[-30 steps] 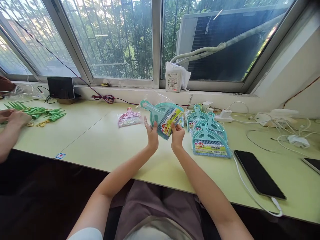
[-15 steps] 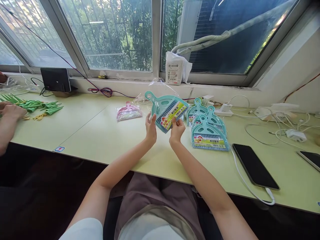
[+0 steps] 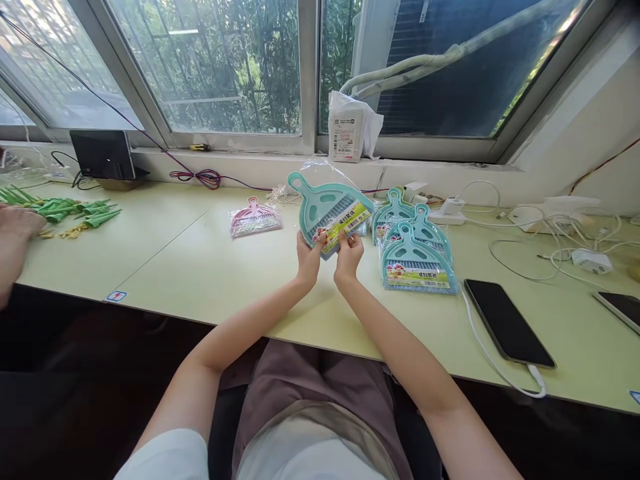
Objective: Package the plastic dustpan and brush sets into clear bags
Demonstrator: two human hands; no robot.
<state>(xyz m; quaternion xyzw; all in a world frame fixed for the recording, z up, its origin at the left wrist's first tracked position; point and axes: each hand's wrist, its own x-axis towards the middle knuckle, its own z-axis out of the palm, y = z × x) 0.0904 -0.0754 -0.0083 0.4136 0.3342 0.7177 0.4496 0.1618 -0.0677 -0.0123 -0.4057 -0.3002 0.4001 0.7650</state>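
Note:
A teal dustpan and brush set (image 3: 320,200) in a clear plastic bag is held tilted above the table, its handle pointing up and left. My left hand (image 3: 309,259) grips its lower left edge, thumb on the front. My right hand (image 3: 349,255) pinches the lower right edge beside the yellow-green label. Several like teal dustpan sets (image 3: 419,257) lie overlapping to the right of my right hand. A smaller pink dustpan set (image 3: 255,219), also bagged, lies to the left of my left hand.
A black phone (image 3: 507,323) on a white cable lies at the right, with chargers and tangled cords (image 3: 560,233) behind. At the far left another person's hand (image 3: 17,227) is by green leaf-like pieces (image 3: 60,210). A tablet (image 3: 103,155) and a tissue pack (image 3: 347,133) stand at the back.
My left hand has shifted right and down along the bagged set, its thumb now over the label's left end. My right hand still holds the lower edge. The camera view has shifted slightly.

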